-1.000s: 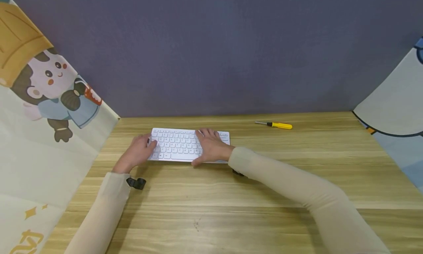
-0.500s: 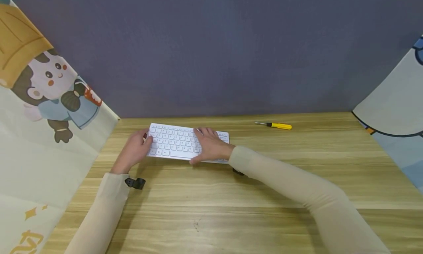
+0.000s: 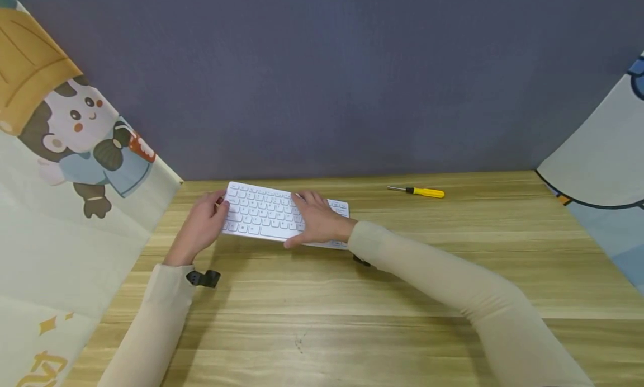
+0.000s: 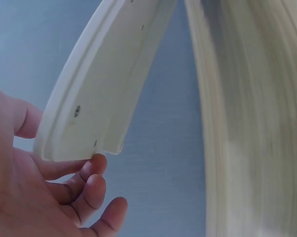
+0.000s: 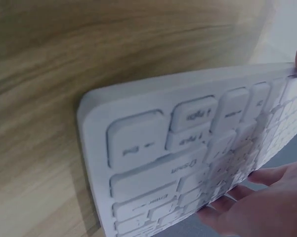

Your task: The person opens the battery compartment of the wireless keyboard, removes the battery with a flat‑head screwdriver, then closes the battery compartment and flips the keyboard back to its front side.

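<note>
A white keyboard [image 3: 264, 212] is tilted above the wooden table, its left end raised and its right end low, at or near the tabletop. My left hand [image 3: 201, 225] pinches the left end, thumb on the top face and fingers beneath. The left wrist view shows the keyboard's pale underside [image 4: 101, 94] over my left hand [image 4: 54, 187]. Across the right half of the keyboard spreads my right hand [image 3: 319, 220], thumb at the near long edge and fingers at the far one. In the right wrist view, my right hand [image 5: 267, 202] grips both long edges.
A screwdriver [image 3: 425, 192] with a yellow handle lies at the back of the wooden table [image 3: 382, 308], right of the keyboard. A dark grey panel [image 3: 352, 79] rises behind the table. Cartoon-printed sheets [image 3: 100, 230] hang at the sides.
The keyboard's left end has risen with my left hand, tilting the keyboard further. My right hand has barely moved; its thumb has shifted slightly left. The screwdriver stays put.
</note>
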Demonstrator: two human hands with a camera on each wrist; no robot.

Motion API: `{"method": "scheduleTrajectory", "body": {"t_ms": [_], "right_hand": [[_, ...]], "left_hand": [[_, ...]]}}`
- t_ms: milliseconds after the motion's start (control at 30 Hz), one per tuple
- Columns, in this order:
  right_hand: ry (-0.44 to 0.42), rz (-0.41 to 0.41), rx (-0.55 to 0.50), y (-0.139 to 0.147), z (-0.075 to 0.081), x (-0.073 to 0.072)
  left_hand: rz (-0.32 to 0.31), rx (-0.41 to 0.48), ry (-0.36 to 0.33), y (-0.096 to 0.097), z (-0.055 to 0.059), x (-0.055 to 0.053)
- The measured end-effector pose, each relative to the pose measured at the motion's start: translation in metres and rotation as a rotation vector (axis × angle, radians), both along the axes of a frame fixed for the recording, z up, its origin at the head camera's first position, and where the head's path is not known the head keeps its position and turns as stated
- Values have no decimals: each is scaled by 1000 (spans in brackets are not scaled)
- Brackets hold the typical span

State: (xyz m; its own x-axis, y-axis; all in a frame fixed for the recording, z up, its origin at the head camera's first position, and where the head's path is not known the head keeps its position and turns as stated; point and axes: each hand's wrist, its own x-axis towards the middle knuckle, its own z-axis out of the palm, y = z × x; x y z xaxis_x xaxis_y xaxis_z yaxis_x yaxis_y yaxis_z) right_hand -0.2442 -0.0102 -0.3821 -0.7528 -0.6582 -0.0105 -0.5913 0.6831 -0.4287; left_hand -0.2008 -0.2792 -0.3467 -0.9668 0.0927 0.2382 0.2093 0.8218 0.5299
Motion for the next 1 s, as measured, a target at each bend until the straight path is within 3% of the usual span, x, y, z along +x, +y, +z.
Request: {"method": "scheduleTrajectory", "body": {"t_ms": [600,1000], "right_hand": [[9,36,-50,7,8,-3],[31,66,-103,12,9,-5]], "left_hand": [[-59,101,76,5,23,9],[-110,128,179,7,34,13]]}}
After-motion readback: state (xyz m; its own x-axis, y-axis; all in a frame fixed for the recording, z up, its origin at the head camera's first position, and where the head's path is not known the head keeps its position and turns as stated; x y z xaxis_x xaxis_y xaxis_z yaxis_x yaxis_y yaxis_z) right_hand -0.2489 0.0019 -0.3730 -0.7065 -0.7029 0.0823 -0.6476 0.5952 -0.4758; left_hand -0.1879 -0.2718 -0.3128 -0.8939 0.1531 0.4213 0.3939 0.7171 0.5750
